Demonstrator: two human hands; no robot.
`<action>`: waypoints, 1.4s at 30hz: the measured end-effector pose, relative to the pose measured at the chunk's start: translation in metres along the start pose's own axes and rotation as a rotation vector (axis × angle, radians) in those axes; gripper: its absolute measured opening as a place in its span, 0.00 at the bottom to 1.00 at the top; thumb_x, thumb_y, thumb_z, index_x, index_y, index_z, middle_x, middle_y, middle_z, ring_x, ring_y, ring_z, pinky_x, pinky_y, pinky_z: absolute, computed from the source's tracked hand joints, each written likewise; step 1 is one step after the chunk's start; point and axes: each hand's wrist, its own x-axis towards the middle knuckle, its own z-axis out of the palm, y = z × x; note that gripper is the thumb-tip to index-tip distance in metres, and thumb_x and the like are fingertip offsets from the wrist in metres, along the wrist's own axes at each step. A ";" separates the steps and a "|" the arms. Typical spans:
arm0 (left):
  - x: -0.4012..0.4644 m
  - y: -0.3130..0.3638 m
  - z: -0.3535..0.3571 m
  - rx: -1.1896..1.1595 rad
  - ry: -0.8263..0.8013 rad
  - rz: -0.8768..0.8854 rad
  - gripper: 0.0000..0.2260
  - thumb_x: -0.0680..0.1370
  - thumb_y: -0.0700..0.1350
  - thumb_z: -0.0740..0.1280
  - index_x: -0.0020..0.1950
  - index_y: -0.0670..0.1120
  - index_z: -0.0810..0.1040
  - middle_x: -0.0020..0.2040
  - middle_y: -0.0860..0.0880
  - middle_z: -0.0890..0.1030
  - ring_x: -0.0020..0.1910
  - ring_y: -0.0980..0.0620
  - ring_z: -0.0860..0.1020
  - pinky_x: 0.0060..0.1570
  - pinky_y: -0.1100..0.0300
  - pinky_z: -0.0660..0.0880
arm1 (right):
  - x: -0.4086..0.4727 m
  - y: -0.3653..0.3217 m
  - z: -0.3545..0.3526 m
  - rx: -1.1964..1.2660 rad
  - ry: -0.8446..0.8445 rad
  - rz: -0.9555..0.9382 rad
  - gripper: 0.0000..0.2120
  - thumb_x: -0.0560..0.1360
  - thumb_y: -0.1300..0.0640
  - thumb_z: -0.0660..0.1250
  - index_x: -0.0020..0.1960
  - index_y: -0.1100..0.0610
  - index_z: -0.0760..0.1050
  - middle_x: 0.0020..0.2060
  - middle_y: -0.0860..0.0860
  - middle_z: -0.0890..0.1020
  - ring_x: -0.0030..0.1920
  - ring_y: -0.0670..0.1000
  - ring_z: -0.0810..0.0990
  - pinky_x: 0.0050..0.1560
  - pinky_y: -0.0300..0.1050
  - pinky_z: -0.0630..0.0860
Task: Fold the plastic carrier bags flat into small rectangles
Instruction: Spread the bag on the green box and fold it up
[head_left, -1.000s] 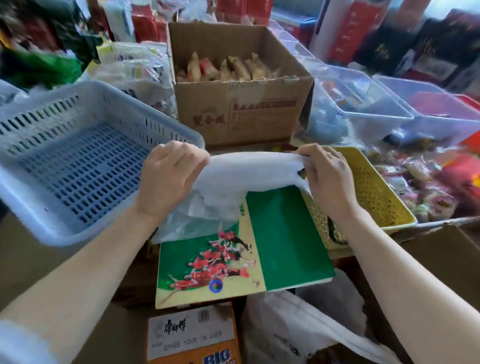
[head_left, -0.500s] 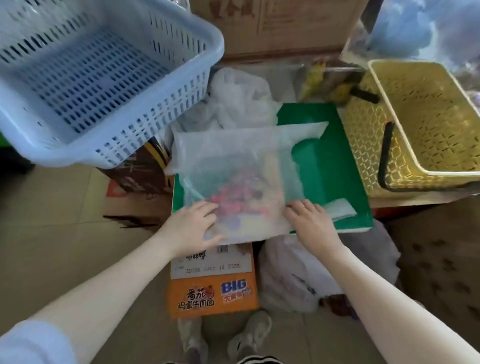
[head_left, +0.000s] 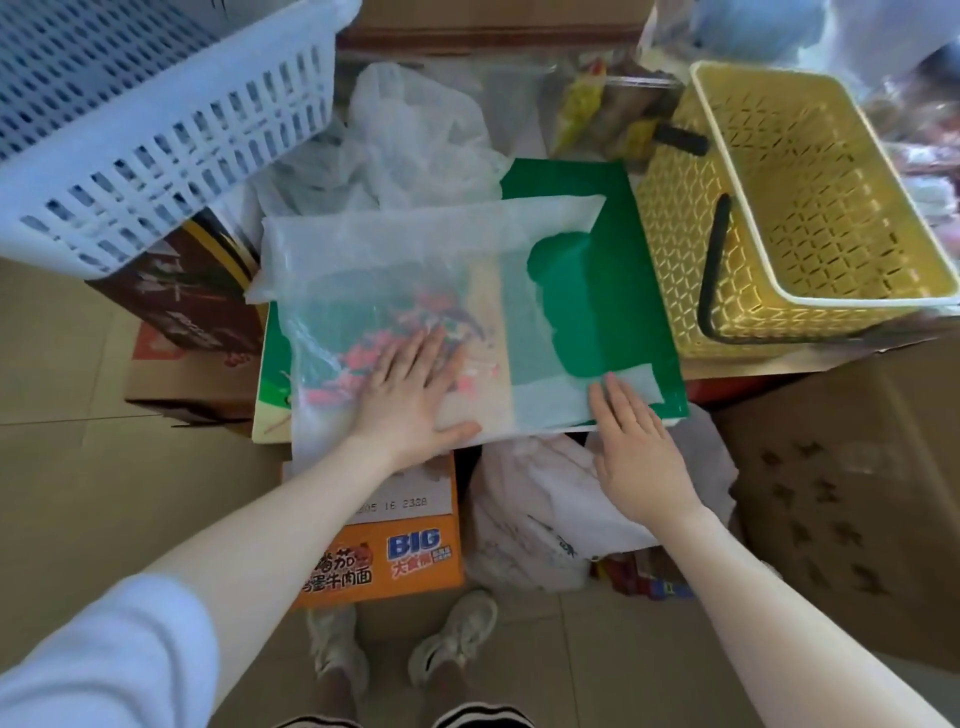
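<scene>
A thin, see-through white carrier bag lies spread flat on a green printed board, its handles reaching right. My left hand presses palm-down on the bag's middle, fingers spread. My right hand lies flat at the board's near edge, its fingertips touching the bag's lower handle. Neither hand grips anything. Behind the board sits a crumpled heap of more white bags.
A pale blue slotted basket juts over the board's far left. A yellow basket with a black handle stands at the right. Below the board are an orange noodle carton, a white filled bag and brown cardboard boxes.
The bag was held bunched between both hands, then laid out flat on the board. Since half a second ago my left hand has slid up onto the bag's middle; my right has shifted right.
</scene>
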 end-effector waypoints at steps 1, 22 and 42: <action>0.000 0.000 0.000 -0.007 0.000 -0.008 0.43 0.65 0.73 0.39 0.74 0.51 0.35 0.76 0.47 0.37 0.71 0.51 0.33 0.70 0.51 0.35 | -0.006 0.007 0.001 0.024 -0.009 0.064 0.33 0.75 0.45 0.44 0.75 0.62 0.52 0.75 0.59 0.56 0.75 0.58 0.55 0.74 0.53 0.53; -0.100 -0.060 -0.001 -0.115 0.021 -0.110 0.41 0.69 0.48 0.73 0.75 0.42 0.53 0.75 0.45 0.52 0.73 0.47 0.51 0.71 0.61 0.37 | 0.046 -0.078 -0.005 0.025 0.161 -0.388 0.27 0.69 0.61 0.56 0.69 0.56 0.63 0.65 0.57 0.75 0.63 0.56 0.75 0.56 0.48 0.74; -0.073 -0.112 -0.034 -1.048 0.194 -0.371 0.19 0.75 0.58 0.63 0.57 0.44 0.72 0.42 0.44 0.80 0.39 0.47 0.77 0.37 0.56 0.70 | 0.082 -0.116 -0.087 0.262 -0.035 -0.075 0.10 0.78 0.56 0.57 0.44 0.60 0.73 0.42 0.55 0.77 0.45 0.60 0.76 0.37 0.49 0.69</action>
